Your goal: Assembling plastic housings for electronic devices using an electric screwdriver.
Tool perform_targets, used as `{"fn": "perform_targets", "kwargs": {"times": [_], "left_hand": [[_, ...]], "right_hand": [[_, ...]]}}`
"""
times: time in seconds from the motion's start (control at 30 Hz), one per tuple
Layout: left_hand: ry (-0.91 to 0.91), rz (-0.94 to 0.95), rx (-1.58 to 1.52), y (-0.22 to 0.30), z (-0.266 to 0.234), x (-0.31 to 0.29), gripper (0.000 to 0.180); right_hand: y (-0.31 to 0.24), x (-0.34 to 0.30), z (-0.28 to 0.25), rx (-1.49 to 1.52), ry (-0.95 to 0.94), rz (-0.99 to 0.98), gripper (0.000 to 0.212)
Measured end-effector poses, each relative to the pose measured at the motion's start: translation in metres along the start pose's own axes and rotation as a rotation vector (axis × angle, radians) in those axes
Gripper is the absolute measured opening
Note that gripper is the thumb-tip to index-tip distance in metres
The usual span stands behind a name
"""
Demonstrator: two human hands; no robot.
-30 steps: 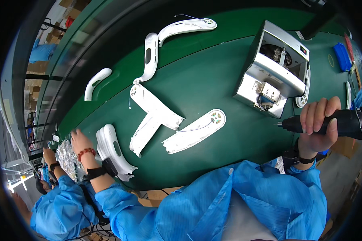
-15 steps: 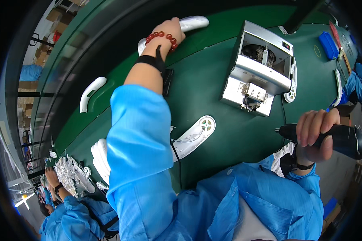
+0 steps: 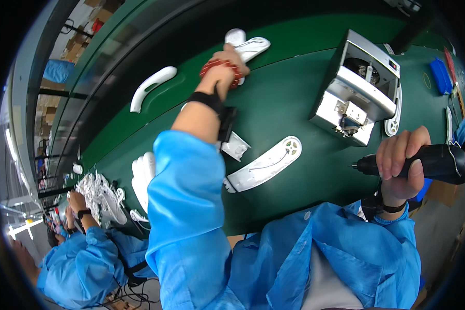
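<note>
My left arm stretches out to the far green strip, and my left hand is closed round a white curved plastic shell, its fingers partly hidden and blurred. Against that shell lies another white shell with a thin wire inside. My right hand grips a black electric screwdriver, bit pointing left, above the table's right side. Between the arms rests an open white shell with a round spoked end and a wire along it. A small white plastic piece sits beside a black block.
A silver screw feeder stands at the right, with a white shell behind it. A blue bin is farther right. Another white shell lies on the far strip. Stacked white shells and a co-worker in blue are at left.
My left hand has brought a white shell across the other one on the far strip. The view has shifted, so table things appear farther right. My right hand still holds the screwdriver.
</note>
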State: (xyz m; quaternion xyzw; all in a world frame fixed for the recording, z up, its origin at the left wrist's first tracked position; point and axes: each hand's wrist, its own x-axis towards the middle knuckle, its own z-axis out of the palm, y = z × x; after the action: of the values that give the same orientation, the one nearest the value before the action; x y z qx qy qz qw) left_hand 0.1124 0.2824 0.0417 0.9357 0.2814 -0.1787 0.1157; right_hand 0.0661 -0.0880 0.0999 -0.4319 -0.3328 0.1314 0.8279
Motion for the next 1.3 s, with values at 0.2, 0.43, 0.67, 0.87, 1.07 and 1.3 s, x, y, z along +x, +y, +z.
{"fn": "perform_targets", "kwargs": {"times": [0.2,0.43,0.67,0.87,1.07,1.3], "left_hand": [[-0.003,0.169,0.238,-0.023,-0.019,-0.015,0.065],[0.048,0.123,0.531,-0.079,-0.033,-0.024,0.084],[0.471,0.131,0.52,-0.176,-0.037,-0.039,0.059],[0.019,0.161,0.013,-0.203,-0.065,-0.002,0.067],[-0.022,0.232,0.187,-0.178,-0.05,-0.019,0.059],[0.298,0.231,0.287,-0.181,-0.002,-0.052,0.04]], "right_hand": [[-0.003,-0.009,0.013,-0.003,0.007,0.033,0.028],[0.024,-0.023,0.033,-0.604,-0.3,0.724,0.036],[0.04,-0.062,0.026,-1.533,-0.242,0.249,0.046],[0.019,-0.055,0.08,-1.194,-0.25,0.614,0.04],[0.099,-0.025,0.093,-0.291,0.231,1.211,0.061],[0.181,0.023,0.119,-1.121,-0.129,0.622,0.049]]}}
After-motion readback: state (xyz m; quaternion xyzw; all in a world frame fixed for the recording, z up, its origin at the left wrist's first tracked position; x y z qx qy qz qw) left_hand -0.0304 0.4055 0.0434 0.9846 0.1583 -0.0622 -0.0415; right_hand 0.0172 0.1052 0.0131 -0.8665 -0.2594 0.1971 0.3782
